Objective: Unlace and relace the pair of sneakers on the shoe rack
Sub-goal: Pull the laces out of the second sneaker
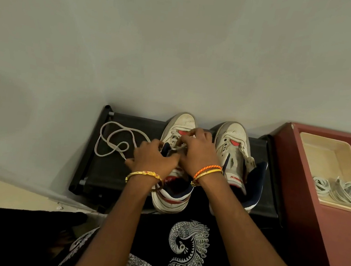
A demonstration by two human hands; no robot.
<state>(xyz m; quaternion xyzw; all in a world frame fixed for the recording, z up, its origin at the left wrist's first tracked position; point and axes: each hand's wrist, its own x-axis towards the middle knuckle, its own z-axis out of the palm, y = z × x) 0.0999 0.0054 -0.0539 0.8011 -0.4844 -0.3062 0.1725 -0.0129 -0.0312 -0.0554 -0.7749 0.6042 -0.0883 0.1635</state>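
Pinching the limp, light lace (113, 139) at frame centre, both hands (154, 156) (198, 152) should grip near its stiff tip.

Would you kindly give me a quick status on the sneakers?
Both hands, left and right, pinching lace at left sneaker. Right sneaker unlaced, its lace in tray. Nothing in the way.

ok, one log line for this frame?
left hand: holds left sneaker | right hand: pinches lace at eyelets | right sneaker: unlaced
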